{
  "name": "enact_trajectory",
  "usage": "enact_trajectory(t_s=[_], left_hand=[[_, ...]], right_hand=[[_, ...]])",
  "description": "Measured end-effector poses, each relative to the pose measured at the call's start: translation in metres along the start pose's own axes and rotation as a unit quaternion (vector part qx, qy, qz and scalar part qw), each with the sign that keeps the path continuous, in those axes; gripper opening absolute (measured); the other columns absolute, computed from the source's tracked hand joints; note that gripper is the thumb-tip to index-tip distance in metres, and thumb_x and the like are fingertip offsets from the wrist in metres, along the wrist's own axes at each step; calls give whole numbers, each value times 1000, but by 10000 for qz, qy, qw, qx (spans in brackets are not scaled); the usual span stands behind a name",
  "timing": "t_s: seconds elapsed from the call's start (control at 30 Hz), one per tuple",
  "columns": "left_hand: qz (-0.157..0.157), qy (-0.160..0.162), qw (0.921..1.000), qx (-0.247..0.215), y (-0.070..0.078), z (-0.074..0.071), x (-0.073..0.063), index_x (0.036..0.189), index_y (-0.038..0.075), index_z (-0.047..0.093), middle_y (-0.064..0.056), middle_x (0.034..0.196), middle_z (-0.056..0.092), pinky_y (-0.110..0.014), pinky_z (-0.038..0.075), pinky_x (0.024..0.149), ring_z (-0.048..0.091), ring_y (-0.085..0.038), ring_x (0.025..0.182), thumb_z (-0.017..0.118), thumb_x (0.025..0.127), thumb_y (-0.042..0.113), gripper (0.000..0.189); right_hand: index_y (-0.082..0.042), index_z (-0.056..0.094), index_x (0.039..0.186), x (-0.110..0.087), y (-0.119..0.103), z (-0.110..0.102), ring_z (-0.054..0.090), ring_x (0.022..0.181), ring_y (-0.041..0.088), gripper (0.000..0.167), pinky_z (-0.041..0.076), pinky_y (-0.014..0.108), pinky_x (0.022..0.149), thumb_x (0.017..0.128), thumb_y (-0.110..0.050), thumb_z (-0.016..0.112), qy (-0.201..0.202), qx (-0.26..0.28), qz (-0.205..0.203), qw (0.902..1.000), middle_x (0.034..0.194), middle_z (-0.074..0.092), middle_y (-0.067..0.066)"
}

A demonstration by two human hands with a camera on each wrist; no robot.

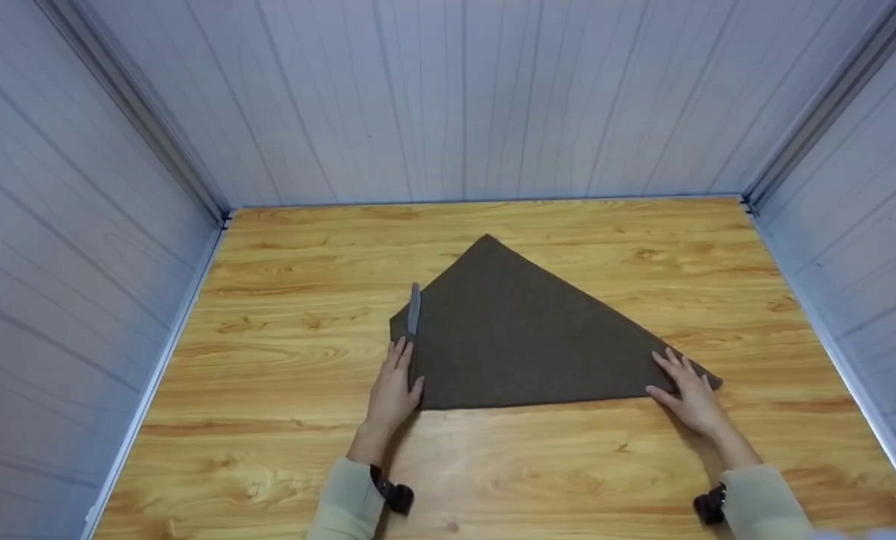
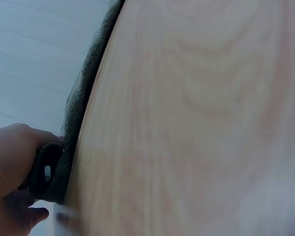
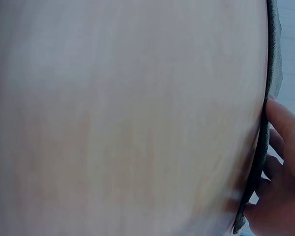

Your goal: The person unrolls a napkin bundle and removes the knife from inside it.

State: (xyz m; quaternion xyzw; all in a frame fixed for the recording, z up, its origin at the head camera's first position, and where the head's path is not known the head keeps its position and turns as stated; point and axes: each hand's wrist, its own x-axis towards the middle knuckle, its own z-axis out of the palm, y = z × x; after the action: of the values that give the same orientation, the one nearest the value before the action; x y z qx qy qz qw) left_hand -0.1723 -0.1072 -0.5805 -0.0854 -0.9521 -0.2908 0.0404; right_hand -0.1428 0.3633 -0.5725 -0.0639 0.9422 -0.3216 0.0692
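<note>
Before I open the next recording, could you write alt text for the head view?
A person's left hand holds the folded left side of a dark cloth, where a grey blade-like object shows; the right hand rests near the cloth's right corner. The cloth lies on a wood-grain table, with pale walls on three sides.

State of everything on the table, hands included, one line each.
Dark cloth: lying flat, left side folded over, a loop showing at its near end in the left wrist view
Grey blade-like piece: partly exposed, tip past the cloth's edge; lower end can't be made out
Left hand: holding the folded side between thumb and fingers
Right hand: fingers spread, resting on the cloth near its right corner
</note>
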Motion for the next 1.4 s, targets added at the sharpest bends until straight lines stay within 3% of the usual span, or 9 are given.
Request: enact_trajectory(t_s=[0.27, 0.47, 0.73, 1.13, 1.4], left_hand=[[-77, 65, 9998, -182, -5, -4, -1, 133, -2, 38, -19, 139, 30, -43, 31, 97, 24, -33, 128, 57, 81, 6, 55], [11, 327, 9992, -236, -9, -7, -2, 131, -4, 38, -21, 137, 32, -43, 39, 90, 28, -34, 125, 55, 79, 1, 55], [-299, 239, 9982, -461, -13, -15, -4, 133, -4, 35, -20, 138, 31, -43, 32, 97, 28, -32, 126, 53, 81, 2, 55], [-481, 255, 9974, -479, -25, -26, -9, 132, -6, 36, -23, 134, 35, -43, 27, 100, 29, -35, 125, 54, 83, 4, 53], [-371, 479, 9974, -384, -25, -26, -12, 130, -5, 39, -23, 134, 36, -44, 30, 98, 31, -36, 124, 56, 86, 9, 50]], right_hand=[[0, 28, 137, -1, -2, -1, 1, 127, 48, 65, -2, 68, 91, 87, -30, 56, -24, 19, 46, 10000, 141, 12, 29], [1, 28, 137, -1, -4, -2, 3, 126, 49, 66, -1, 68, 90, 86, -31, 56, -21, -16, 21, 10000, 140, 13, 30], [0, 28, 138, 0, -2, -3, 2, 126, 49, 66, -1, 68, 91, 86, -32, 56, -79, -50, 30, 10000, 141, 12, 29], [0, 28, 138, 0, -3, -2, 1, 126, 48, 66, -2, 68, 91, 87, -32, 56, -71, -16, 20, 10000, 141, 12, 29], [0, 27, 138, -1, -4, -2, 3, 126, 49, 66, -1, 68, 91, 87, -32, 55, -47, -106, 45, 9999, 140, 12, 29]])
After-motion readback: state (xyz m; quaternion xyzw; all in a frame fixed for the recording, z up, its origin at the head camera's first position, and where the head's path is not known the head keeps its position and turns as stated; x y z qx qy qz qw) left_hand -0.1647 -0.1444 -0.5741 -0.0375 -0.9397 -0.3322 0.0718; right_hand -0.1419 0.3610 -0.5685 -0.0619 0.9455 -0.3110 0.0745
